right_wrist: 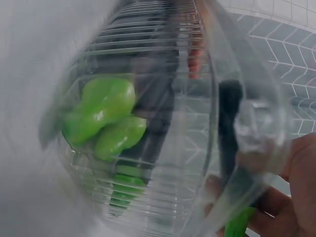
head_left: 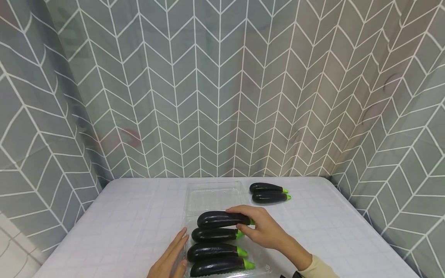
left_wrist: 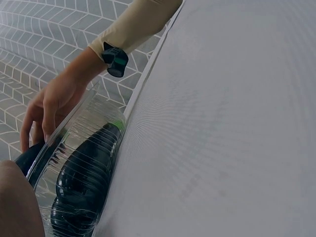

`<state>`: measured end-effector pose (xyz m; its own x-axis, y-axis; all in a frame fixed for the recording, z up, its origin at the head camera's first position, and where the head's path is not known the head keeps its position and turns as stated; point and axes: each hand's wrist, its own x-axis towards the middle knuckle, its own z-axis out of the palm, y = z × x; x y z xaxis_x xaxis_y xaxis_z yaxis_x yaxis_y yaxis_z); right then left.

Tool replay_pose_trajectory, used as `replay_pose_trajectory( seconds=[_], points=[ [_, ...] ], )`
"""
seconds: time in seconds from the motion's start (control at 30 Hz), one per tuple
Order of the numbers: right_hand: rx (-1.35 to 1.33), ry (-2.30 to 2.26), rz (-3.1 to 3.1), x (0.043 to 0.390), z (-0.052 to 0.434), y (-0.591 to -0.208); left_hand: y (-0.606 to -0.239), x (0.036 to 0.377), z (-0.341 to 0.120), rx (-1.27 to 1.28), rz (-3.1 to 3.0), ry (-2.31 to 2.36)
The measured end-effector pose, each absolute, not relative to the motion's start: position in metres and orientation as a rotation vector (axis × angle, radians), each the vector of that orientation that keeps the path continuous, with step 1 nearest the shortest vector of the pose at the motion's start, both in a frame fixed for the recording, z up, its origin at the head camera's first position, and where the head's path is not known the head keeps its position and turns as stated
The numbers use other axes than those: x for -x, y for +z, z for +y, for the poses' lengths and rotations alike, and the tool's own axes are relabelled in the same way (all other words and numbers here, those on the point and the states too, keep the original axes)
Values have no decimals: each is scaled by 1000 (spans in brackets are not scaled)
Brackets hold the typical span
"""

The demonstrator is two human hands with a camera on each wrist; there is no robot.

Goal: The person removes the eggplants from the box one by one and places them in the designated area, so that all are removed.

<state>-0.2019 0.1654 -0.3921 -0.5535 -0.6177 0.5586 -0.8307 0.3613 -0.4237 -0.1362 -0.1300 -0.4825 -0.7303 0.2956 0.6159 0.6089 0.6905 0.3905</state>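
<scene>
Eggplant [head_left: 222, 219] lies with its long axis running nine to three, green stem at three, topmost of four in the clear tray [head_left: 213, 197]. The right hand [head_left: 261, 227] is on it, grip clamped around the stem end from three o'clock. The left hand [head_left: 172, 258] rests flat against the tray's nine o'clock wall, fingers straight. Two more eggplants [head_left: 269, 194] wait on the surface [head_left: 121, 216] at one o'clock.

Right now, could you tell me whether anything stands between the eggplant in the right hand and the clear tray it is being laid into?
Nothing visible does. The right hand holds the eggplant at the far end of the clear tray, just behind three eggplants already lying there; the left hand rests against the tray's left edge.
</scene>
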Motion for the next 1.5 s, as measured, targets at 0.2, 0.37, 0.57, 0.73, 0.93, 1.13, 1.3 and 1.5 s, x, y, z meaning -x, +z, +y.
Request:
replay_pose_trajectory(
  seconds=[0.2, 0.37, 0.57, 0.73, 0.93, 1.13, 1.3, 1.5],
  points=[
    [-1229, 968, -2356, 202, 170, -391, -481, 135, -129, 674, -2398, -820],
    [-1227, 946, -2331, 202, 173, -389, -480, 133, -127, 644, -2412, -848],
    [-1196, 949, -2348, 201, 178, -387, -477, 126, -126, 534, -2532, -1021],
    [-1148, 946, -2380, 200, 184, -386, -479, 133, -125, 595, -2432, -916],
    [-1142, 929, -2351, 200, 190, -387, -484, 136, -126, 644, -2394, -878],
    [-1116, 936, -2352, 200, 199, -387, -482, 137, -127, 655, -2373, -861],
    [-1064, 908, -2372, 201, 208, -386, -480, 131, -127, 613, -2451, -956],
    [-967, 853, -2399, 203, 219, -387, -481, 133, -126, 614, -2436, -924]
  ],
)
